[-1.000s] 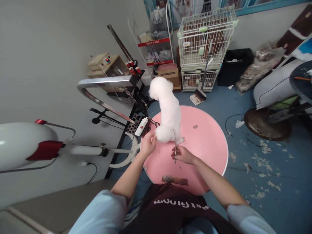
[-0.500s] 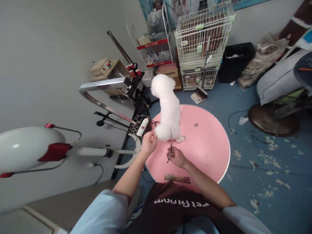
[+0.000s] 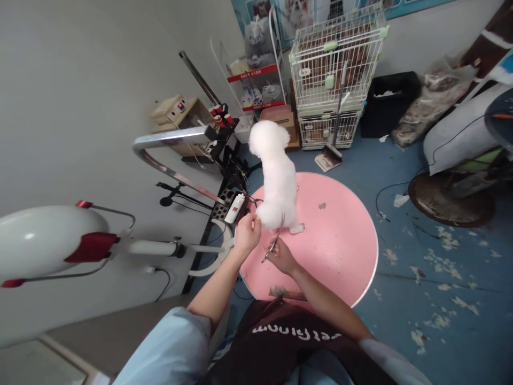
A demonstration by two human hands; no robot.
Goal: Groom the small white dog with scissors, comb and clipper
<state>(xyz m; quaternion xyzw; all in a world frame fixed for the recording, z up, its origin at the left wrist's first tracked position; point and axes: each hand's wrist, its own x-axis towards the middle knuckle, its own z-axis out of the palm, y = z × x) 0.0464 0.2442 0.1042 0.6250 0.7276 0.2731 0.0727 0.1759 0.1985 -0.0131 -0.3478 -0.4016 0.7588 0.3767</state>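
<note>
A fluffy white dog point(image 3: 278, 176) stands on the round pink grooming table point(image 3: 336, 240), its rear toward me and its head facing away. My left hand point(image 3: 248, 233) is closed, thumb and fingers pinched at the fluffy fur by the dog's left rear; the fur hides what the fingertips grip. My right hand point(image 3: 282, 258) is wrapped round the handles of metal scissors point(image 3: 276, 243). The scissor blades point up and away, slightly parted, with their tips at the dog's hindquarters. A comb or brush with fur on it point(image 3: 286, 292) lies at the table's near edge, against my apron.
A curved metal grooming arm point(image 3: 172, 138) rises at the left, above a white bottle point(image 3: 234, 208). The white dryer point(image 3: 52, 238) juts in from the left. Behind the dog stand wire cages point(image 3: 332, 69), a broom and dustpan point(image 3: 328, 158) and a black bin point(image 3: 388, 101).
My right hand has moved left, closer to my left hand, and the scissors have tilted with their tips leaning right. My left hand has shifted slightly right. The dog stands as before.
</note>
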